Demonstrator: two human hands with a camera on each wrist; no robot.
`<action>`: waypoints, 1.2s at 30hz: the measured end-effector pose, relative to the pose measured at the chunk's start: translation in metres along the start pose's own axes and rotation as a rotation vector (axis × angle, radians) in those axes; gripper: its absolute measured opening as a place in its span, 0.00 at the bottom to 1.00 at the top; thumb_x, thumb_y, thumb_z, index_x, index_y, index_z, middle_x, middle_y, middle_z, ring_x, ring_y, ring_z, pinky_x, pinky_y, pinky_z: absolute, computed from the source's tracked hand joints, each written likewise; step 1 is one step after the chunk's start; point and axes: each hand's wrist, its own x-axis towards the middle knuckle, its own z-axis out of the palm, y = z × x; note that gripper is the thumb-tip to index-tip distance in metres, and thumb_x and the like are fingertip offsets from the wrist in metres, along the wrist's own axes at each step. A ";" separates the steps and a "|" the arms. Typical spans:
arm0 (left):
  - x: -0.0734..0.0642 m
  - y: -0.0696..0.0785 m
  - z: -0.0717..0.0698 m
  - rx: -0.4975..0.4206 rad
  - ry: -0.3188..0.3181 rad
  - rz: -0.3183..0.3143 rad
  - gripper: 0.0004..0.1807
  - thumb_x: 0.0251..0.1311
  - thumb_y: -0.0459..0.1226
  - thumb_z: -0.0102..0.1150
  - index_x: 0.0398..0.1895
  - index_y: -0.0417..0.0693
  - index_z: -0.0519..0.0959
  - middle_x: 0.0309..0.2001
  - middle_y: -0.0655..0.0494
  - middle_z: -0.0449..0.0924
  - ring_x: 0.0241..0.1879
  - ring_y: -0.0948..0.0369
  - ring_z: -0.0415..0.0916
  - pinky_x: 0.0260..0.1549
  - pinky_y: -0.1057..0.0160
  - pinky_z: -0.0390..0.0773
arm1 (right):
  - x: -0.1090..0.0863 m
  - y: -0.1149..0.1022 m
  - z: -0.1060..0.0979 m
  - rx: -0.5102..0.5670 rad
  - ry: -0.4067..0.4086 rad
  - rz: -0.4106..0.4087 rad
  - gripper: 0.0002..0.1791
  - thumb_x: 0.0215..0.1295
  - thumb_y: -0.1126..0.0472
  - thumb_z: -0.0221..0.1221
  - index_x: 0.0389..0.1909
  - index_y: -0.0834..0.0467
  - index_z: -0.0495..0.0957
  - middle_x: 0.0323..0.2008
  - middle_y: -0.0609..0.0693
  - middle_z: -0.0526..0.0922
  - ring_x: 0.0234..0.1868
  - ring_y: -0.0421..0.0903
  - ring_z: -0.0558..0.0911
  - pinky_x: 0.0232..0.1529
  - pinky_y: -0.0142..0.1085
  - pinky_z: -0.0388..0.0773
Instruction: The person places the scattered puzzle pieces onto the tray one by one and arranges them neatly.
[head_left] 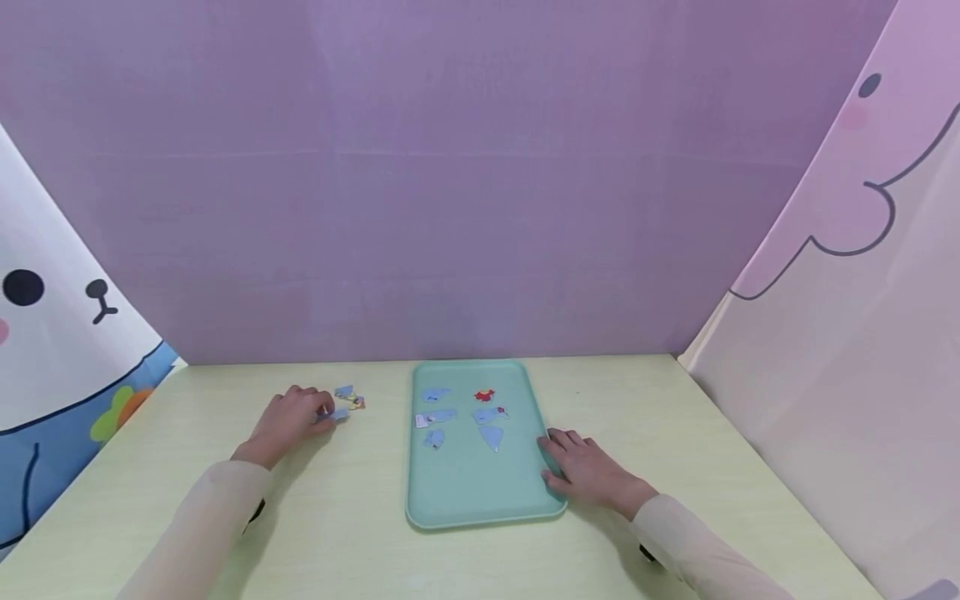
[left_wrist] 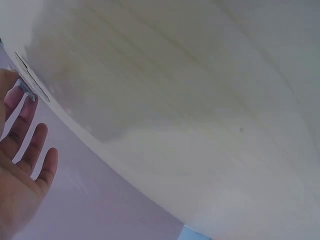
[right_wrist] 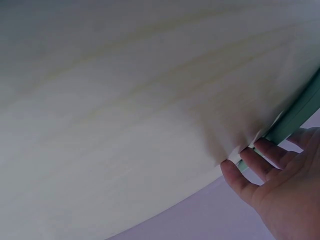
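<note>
On the left of the table, my left hand (head_left: 294, 418) pinches a flat light-blue printed piece (head_left: 339, 414). The left wrist view has this piece (left_wrist: 26, 89) between thumb and index finger, the other fingers loosely spread. Just beyond it lie a few more small pieces (head_left: 351, 402), blue and yellowish. A pale green tray (head_left: 480, 500) in the middle holds several flat pieces, mostly light blue, with a red one (head_left: 484, 395) near the top. My right hand (head_left: 588, 468) rests at the tray's right edge, fingers extended; its fingertips (right_wrist: 229, 167) meet the table beside the rim.
The pale wooden table (head_left: 360, 550) ends at a purple cloth wall (head_left: 480, 208) behind the tray. Printed cloth panels stand on both sides, a white bear-like figure (head_left: 67, 333) at left and a pink one (head_left: 847, 192) at right.
</note>
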 end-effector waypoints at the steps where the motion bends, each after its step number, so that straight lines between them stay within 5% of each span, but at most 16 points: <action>1: 0.000 0.001 0.000 -0.002 0.005 0.008 0.08 0.48 0.41 0.65 0.30 0.49 0.79 0.29 0.56 0.78 0.32 0.54 0.71 0.30 0.47 0.72 | 0.000 0.000 0.000 -0.001 0.003 -0.002 0.30 0.64 0.48 0.49 0.62 0.62 0.64 0.61 0.61 0.66 0.61 0.58 0.66 0.53 0.55 0.66; 26: -0.006 0.047 0.002 0.014 0.108 0.177 0.08 0.45 0.41 0.67 0.28 0.55 0.78 0.40 0.55 0.81 0.39 0.53 0.74 0.31 0.54 0.73 | 0.000 -0.001 0.000 0.002 -0.016 0.013 0.30 0.65 0.48 0.48 0.62 0.62 0.64 0.62 0.61 0.65 0.62 0.58 0.65 0.54 0.55 0.66; 36: -0.002 0.076 0.005 0.017 0.125 0.259 0.09 0.44 0.42 0.67 0.28 0.55 0.78 0.30 0.62 0.77 0.36 0.59 0.72 0.30 0.60 0.71 | 0.000 -0.001 0.000 0.001 -0.014 0.020 0.30 0.64 0.48 0.48 0.62 0.61 0.63 0.62 0.60 0.65 0.62 0.57 0.65 0.55 0.55 0.65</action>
